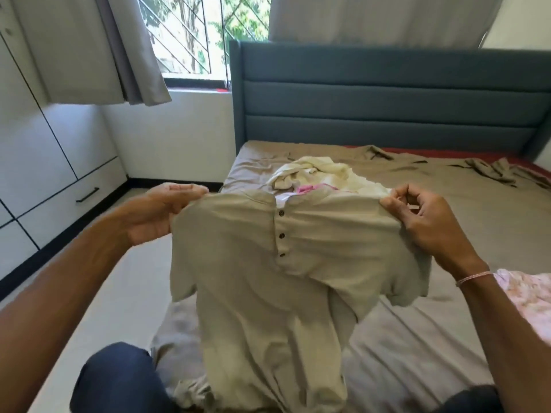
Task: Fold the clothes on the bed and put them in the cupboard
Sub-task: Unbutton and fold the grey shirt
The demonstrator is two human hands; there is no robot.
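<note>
The left hand [161,213] and right hand [429,225] each pinch one shoulder of a single beige shirt [262,293] with three buttons [282,235], held above the bed [465,210]; one cream garment [322,174] lies behind it.

1. One beige shirt [253,278], near, with three buttons [281,235] down its front.
2. Two hands: the left hand [161,210] and the right hand [429,222].
3. One bracelet [474,278], on the right wrist.
4. One bed [447,204] with one headboard [387,96], far.
5. Three other garments on the bed: a cream garment [322,174] and a pink piece [307,189], both far, and a floral garment [527,296], near right.
6. Two curtains, a left curtain [98,49] and a right curtain [381,16], with one window [202,37] between.
7. One cupboard [35,150], left, showing one drawer handle [87,194].
</note>
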